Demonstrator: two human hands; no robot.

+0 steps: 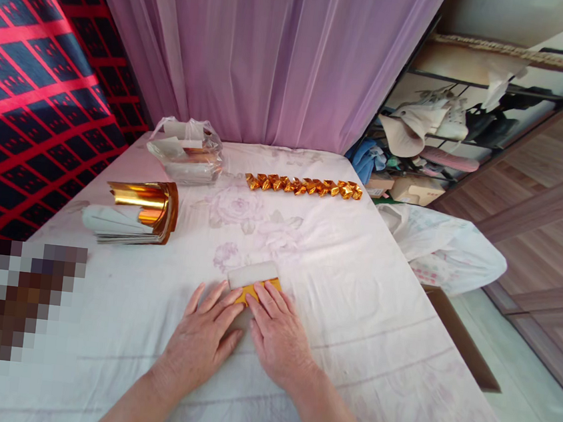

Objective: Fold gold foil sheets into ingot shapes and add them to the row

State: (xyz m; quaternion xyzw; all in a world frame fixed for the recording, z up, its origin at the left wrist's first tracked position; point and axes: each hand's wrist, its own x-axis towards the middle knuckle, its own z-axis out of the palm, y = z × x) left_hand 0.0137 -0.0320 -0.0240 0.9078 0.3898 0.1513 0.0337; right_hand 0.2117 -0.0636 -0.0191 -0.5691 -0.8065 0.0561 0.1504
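A small sheet of gold foil paper (254, 277) lies on the table in front of me, its far part pale and its near strip gold, as if folded over. My left hand (206, 330) rests flat with fingers spread, its index fingertip touching the sheet's near left part. My right hand (278, 335) lies over the gold strip, fingers stretched out and pressing on it. Farther off, a row of folded gold foil pieces (304, 186) runs across the table. To the left sits a curved stack of gold foil sheets (160, 215) with pale backs.
A clear plastic bag (187, 154) with sheets inside stands at the far left of the floral tablecloth (345, 278). Beyond hangs a purple curtain (277, 56). A white plastic bag (453, 249) and a cardboard box (464, 337) are beside the table's right edge, near a cluttered shelf (446, 80).
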